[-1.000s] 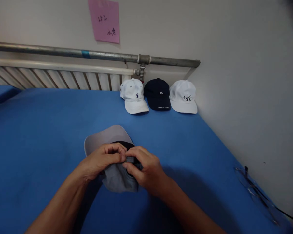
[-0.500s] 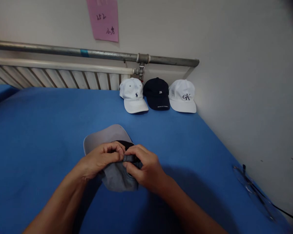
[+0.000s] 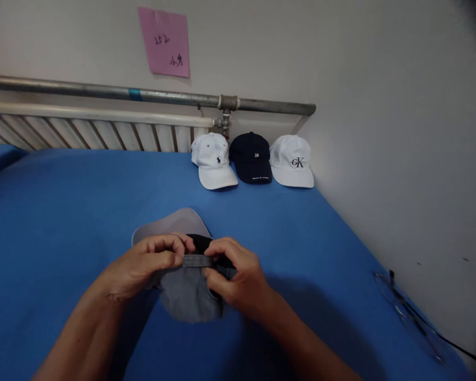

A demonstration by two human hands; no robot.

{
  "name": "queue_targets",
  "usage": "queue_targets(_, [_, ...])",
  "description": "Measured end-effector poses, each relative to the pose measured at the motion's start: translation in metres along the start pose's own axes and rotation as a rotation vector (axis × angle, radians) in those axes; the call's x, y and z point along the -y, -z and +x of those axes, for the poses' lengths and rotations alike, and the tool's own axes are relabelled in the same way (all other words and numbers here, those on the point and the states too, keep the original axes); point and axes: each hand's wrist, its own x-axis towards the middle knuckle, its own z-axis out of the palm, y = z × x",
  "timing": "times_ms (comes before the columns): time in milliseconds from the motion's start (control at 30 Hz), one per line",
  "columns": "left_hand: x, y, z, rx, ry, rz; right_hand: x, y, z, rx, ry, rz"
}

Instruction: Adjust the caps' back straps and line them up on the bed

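Note:
A grey cap [image 3: 192, 299] is held upside down above the blue surface, its pale brim [image 3: 174, 221] pointing away to the far left. Across its back opening runs a dark grey adjustment strap [image 3: 197, 261], stretched level between my hands. My left hand [image 3: 143, 264] pinches the strap's left end between thumb and fingers. On the other side, my right hand [image 3: 236, 272] grips the strap's right part with thumb and forefinger. The buckle, if there is one, is hidden by the fingers.
Three caps line the back: a white cap [image 3: 213, 161], a black cap [image 3: 250, 157] and another white cap [image 3: 291, 160]. Behind them are a radiator [image 3: 103, 132] and a metal pipe [image 3: 174, 99]. Glasses [image 3: 408, 312] lie at the right edge by the wall. A pink note [image 3: 165, 43] hangs above.
My left hand has moved left, away from my right hand, and more of the strap shows between them. The whole view has shifted slightly.

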Motion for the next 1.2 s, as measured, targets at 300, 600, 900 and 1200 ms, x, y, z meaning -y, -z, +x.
queue_targets(300, [-0.005, -0.003, -0.004, 0.188, 0.054, 0.214, 0.005, 0.0, -0.001, 0.169, 0.118, -0.033])
queue_targets(600, [-0.009, -0.005, -0.006, 0.243, 0.015, 0.226, 0.009, 0.015, 0.005, 0.293, -0.366, 0.437])
queue_targets(900, [-0.007, -0.009, -0.005, 0.275, 0.034, 0.295, 0.013, 0.012, 0.006, 0.199, -0.529, 0.614])
queue_targets(1200, [-0.006, -0.009, -0.003, 0.285, 0.032, 0.327, 0.012, 0.011, 0.009, 0.197, -0.45, 0.486])
